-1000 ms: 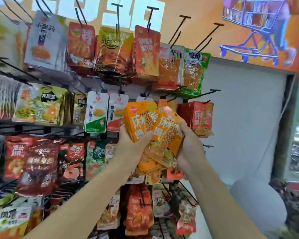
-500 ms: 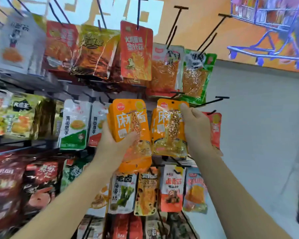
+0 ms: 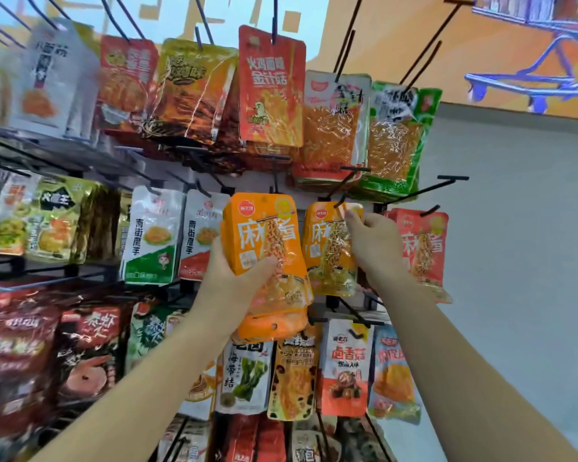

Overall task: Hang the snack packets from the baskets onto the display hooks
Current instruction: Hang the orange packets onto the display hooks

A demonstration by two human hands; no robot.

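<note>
The single orange packet (image 3: pixel 331 251) hangs upright with its top edge at the tip of a black hook (image 3: pixel 341 200); whether the hook is through its hole cannot be told. The right hand (image 3: pixel 374 241), arm raised, pinches the packet's top right corner. Just to the left, the left hand (image 3: pixel 234 281) clasps a stack of orange packets (image 3: pixel 267 248), thumb across its front. Red packets (image 3: pixel 422 241) hang at the right.

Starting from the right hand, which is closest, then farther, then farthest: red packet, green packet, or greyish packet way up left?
From the right hand, in the head view:
1. The red packet, just to its right.
2. The green packet, above it.
3. The greyish packet, in the top left corner.
</note>
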